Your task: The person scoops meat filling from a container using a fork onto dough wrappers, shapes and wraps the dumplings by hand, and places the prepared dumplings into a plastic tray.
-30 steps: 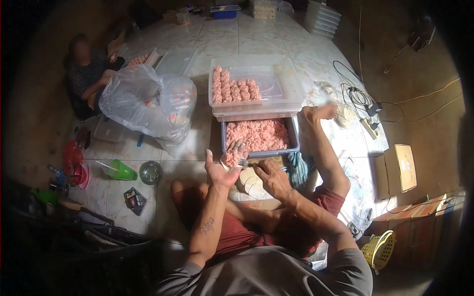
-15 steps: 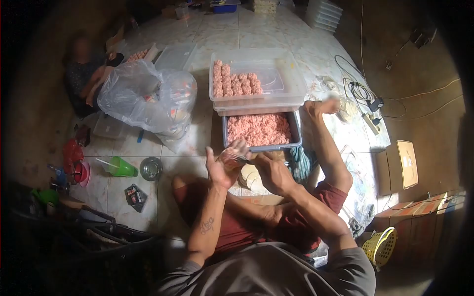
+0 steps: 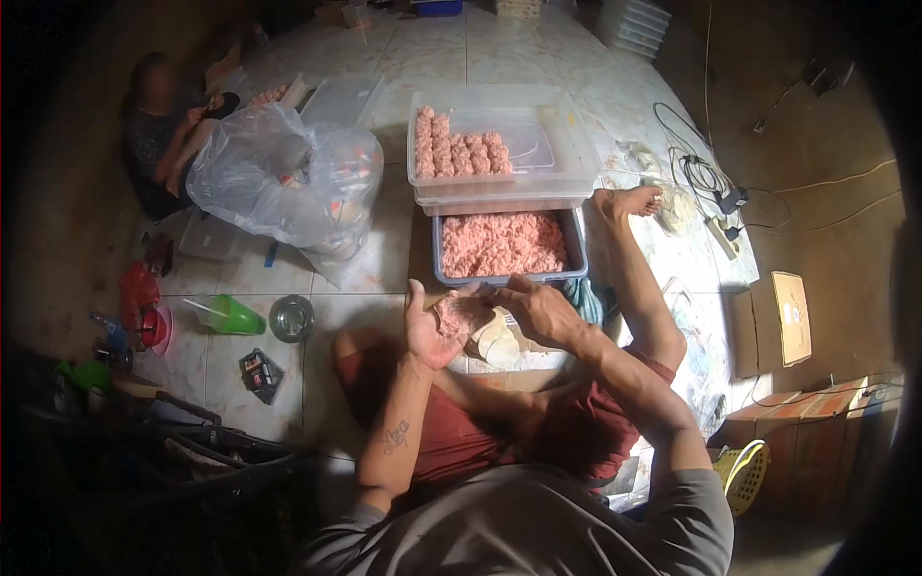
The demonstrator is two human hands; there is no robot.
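My left hand (image 3: 431,331) is turned palm up with the thumb raised, cradling a portion of pink minced meat (image 3: 455,315). Whether a wrapper lies under that meat, I cannot make out. Beside it, my right hand (image 3: 545,312) is closed around a thin utensil, mostly hidden, whose end meets the meat. Just below and between the hands is a stack of pale round wrappers (image 3: 497,348). Beyond them stands a grey tub (image 3: 439,259) filled with minced meat (image 3: 504,244). Behind the tub, a clear plastic container (image 3: 576,163) holds rows of shaped meat portions (image 3: 465,152).
A large plastic bag (image 3: 288,182) stands at the left, with a person (image 3: 158,125) seated behind it. A green cup (image 3: 238,316), a glass ashtray (image 3: 292,318) and a small dark tray (image 3: 260,374) sit on the tiles. Cables (image 3: 706,178) and a yellow basket (image 3: 747,477) are at right.
My left hand has tilted so the meat in its palm shows more. My right hand has shifted slightly, with its utensil still at the meat. The view has moved a little.
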